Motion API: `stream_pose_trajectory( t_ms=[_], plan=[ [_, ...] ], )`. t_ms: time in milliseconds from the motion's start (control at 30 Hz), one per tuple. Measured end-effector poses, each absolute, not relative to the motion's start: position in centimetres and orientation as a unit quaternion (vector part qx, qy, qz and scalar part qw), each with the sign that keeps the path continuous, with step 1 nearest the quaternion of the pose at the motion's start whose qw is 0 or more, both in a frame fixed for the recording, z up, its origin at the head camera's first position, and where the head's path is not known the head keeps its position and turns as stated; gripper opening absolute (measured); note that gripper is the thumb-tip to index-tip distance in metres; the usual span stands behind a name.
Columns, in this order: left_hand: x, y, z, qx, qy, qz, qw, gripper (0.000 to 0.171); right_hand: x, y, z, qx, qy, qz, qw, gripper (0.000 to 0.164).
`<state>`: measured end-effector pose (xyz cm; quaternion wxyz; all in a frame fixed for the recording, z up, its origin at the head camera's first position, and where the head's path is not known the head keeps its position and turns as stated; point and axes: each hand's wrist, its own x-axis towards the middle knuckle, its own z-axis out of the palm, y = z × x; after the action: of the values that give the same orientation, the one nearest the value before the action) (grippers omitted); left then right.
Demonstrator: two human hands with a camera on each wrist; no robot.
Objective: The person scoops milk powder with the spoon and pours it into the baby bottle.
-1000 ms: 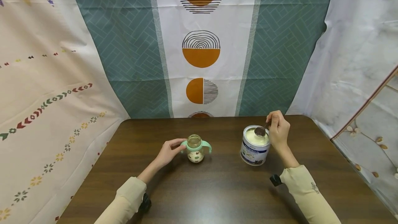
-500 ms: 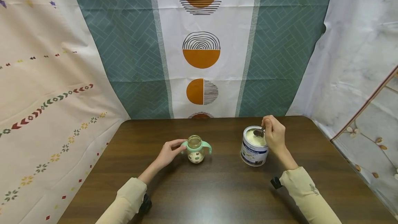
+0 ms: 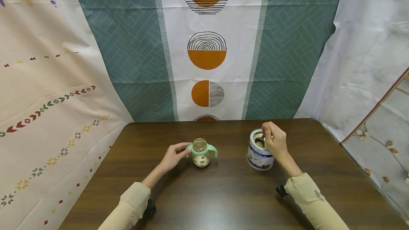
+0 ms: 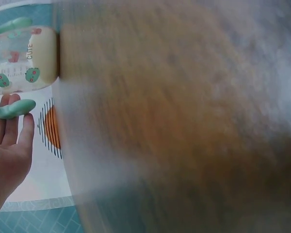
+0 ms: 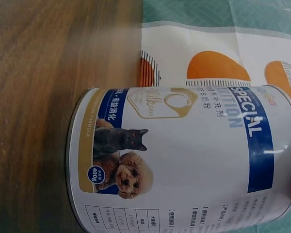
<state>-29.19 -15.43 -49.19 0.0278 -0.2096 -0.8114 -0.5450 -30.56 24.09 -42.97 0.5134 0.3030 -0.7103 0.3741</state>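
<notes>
On the table's middle stands a baby bottle [image 3: 201, 159] with mint-green handles and no lid, pale contents in its lower part. My left hand [image 3: 173, 157] holds its left handle [image 4: 12, 108]; in the left wrist view the fingers lie behind that handle. To the right is an open milk powder tin [image 3: 260, 158], white and blue, with a cat and a dog printed on it [image 5: 184, 155]. My right hand [image 3: 275, 142] grips a dark scoop [image 3: 260, 140] by its handle, the bowl down inside the tin's mouth at the pale powder.
A dark wooden table [image 3: 223, 194] bears both things. Behind it hangs a green and white patterned cloth [image 3: 143, 63]; pale cloths hang at the left [image 3: 64, 116] and right [image 3: 367, 81].
My right hand has moved left and a little down over the tin, taking the scoop from the right of its mouth into it. The left hand and bottle have stayed in place.
</notes>
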Motion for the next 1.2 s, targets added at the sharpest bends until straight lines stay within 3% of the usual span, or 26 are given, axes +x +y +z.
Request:
stream_pose_trajectory(
  t_ms=[567, 1200],
  plan=[
    [-29.2, -15.4, -49.2, -0.217, -0.808, -0.547, 0.024, 0.033, -29.5, 23.5, -43.0, 0.255, -0.745, 0.399, 0.469, 0.025],
    [-29.1, -15.2, -49.1, -0.21, -0.812, -0.544, 0.03, 0.034, -26.6, 22.8, -38.8, 0.098, -0.73, 0.56, 0.38, 0.039]
  ],
)
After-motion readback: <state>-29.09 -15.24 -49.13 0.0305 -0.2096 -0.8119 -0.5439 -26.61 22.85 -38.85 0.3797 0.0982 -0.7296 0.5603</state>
